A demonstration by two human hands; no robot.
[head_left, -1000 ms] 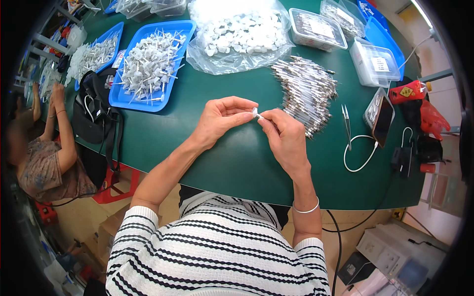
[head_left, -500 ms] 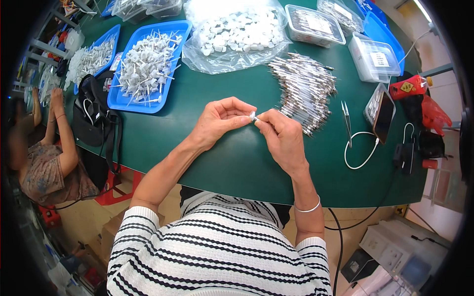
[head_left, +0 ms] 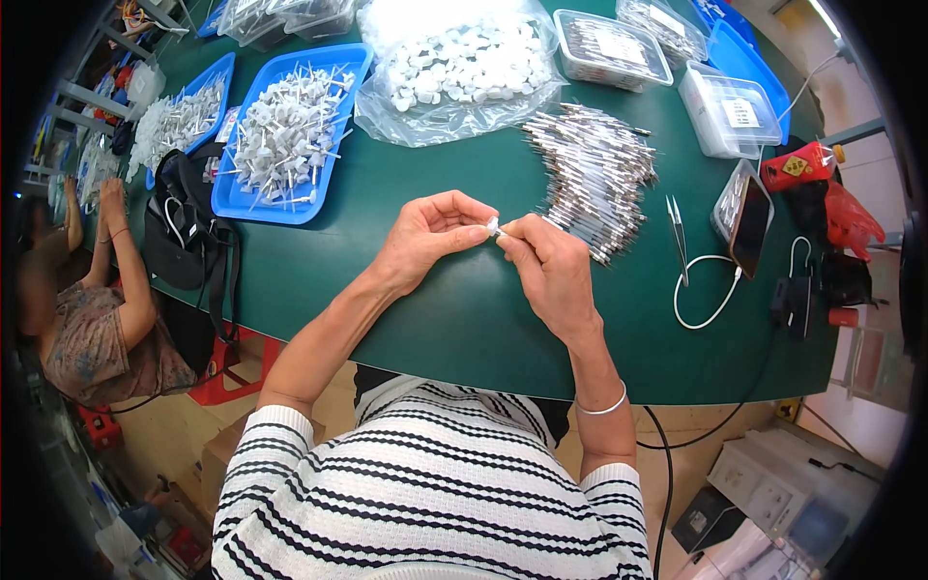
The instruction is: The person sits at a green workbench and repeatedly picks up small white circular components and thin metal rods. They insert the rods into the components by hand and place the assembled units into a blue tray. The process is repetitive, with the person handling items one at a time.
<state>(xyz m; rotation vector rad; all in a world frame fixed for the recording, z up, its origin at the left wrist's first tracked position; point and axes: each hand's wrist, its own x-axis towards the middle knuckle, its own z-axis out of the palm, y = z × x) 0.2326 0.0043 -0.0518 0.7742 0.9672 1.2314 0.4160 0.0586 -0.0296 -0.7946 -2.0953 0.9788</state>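
Note:
My left hand (head_left: 432, 232) pinches a small white plastic cap (head_left: 493, 224) between thumb and forefinger, over the near middle of the green table. My right hand (head_left: 551, 263) grips a thin metal-tipped rod, mostly hidden by its fingers, whose end meets the cap. Just beyond my right hand lies a heap of thin metal and white rods (head_left: 592, 179). Farther off, a clear plastic bag (head_left: 440, 126) holds many loose white caps (head_left: 474, 63). To the left, a blue tray (head_left: 263, 208) is filled with white caps fitted on rods (head_left: 285, 135).
Tweezers (head_left: 679, 237), a white cable (head_left: 704, 327) and a phone (head_left: 751, 232) leaning on a clear box lie at right. Lidded clear boxes (head_left: 611, 53) stand at the back. A black bag (head_left: 179, 227) sits at left, near a person (head_left: 106, 319) at the table.
Almost nothing differs. The whole view has shifted very slightly, and both hands keep their grip with the cap and rod still together.

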